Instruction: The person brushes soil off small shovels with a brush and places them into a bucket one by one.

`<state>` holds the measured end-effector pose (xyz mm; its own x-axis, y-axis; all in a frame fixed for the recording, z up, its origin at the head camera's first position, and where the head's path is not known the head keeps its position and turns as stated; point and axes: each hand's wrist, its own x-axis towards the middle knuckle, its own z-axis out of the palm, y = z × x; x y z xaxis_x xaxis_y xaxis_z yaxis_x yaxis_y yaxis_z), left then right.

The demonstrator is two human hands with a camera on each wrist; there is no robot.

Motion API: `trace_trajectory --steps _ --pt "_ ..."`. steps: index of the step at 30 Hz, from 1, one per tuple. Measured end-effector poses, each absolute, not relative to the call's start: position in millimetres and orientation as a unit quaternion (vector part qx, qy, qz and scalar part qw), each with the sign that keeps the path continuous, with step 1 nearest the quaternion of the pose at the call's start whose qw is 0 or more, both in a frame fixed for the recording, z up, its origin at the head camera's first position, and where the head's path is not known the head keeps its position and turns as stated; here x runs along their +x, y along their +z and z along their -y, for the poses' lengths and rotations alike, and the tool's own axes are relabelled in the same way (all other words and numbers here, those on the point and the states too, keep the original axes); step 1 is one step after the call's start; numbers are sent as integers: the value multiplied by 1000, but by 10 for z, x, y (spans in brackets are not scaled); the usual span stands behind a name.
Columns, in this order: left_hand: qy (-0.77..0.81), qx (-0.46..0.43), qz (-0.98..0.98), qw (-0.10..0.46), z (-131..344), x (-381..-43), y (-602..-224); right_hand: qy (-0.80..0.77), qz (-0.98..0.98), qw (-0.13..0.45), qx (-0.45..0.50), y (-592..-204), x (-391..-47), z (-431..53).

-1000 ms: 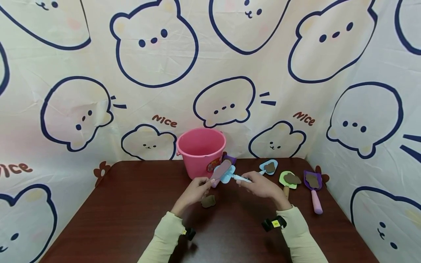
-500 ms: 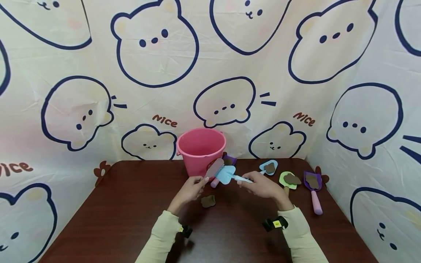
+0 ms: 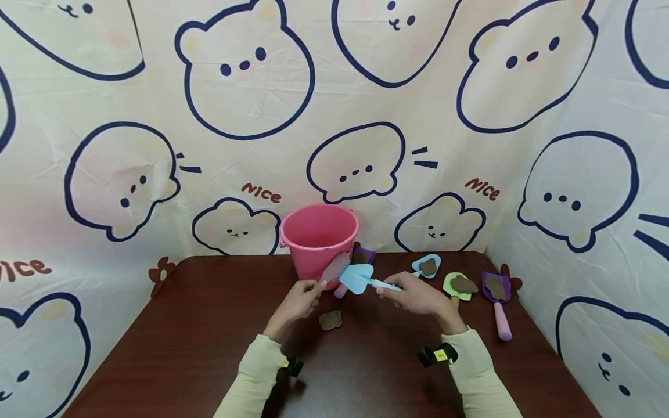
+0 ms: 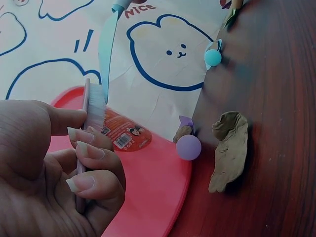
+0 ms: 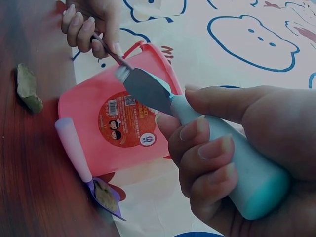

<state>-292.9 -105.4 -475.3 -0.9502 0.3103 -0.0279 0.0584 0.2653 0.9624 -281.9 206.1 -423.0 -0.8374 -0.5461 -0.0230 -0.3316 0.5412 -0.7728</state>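
Observation:
My left hand (image 3: pixel 297 301) grips a pinkish-mauve brush (image 3: pixel 334 267) by its handle; white bristles (image 4: pixel 97 106) show in the left wrist view. My right hand (image 3: pixel 415 293) holds a light blue toy shovel (image 3: pixel 357 278) by its pale handle (image 5: pixel 232 158). Brush bristles meet or nearly meet the edge of the shovel's blade, in front of the pink bucket (image 3: pixel 313 255). On the table below lies a flat brown lump like clay (image 3: pixel 331 320). A purple shovel with a pink handle (image 5: pixel 74 148) and a brown lump in its scoop lies beside the bucket.
Along the right side of the brown table (image 3: pixel 219 325) lie another blue shovel (image 3: pixel 428 265), a green one (image 3: pixel 457 286) and a purple one (image 3: pixel 496 287), each bearing a brown lump. A bear-print cloth (image 3: pixel 251 157) hangs behind and at both sides.
The brush in my left hand has shifted left and slightly down, from over the blue shovel's blade to its left edge. My right hand has barely moved.

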Motion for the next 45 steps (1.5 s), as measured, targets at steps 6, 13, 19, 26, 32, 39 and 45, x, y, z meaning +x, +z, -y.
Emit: trace_trajectory --steps 6,13,19,26,32,39,45 --pt "597 105 -789 102 1055 -2925 -4726 -412 -864 132 -257 -4247 -2830 -2074" --pt "599 124 -784 103 1007 -2889 -4644 -415 -864 126 -257 -4255 -2844 -2078" --pt "600 151 -778 110 925 -2819 -4563 -416 -865 128 -251 -4256 -2846 -2071" --pt "591 187 -776 113 828 -2679 -4406 -420 -863 131 -246 -4264 -2852 -2060" --pt "578 206 -782 114 787 -2744 -4496 -419 -865 127 -245 -4272 -2856 -2052" --pt "565 227 -788 93 748 -2760 -4582 -424 -862 131 -246 -4277 -2866 -2038" --pt "568 226 -785 96 736 -2755 -4615 -426 -861 131 -245 -4284 -2866 -2036"
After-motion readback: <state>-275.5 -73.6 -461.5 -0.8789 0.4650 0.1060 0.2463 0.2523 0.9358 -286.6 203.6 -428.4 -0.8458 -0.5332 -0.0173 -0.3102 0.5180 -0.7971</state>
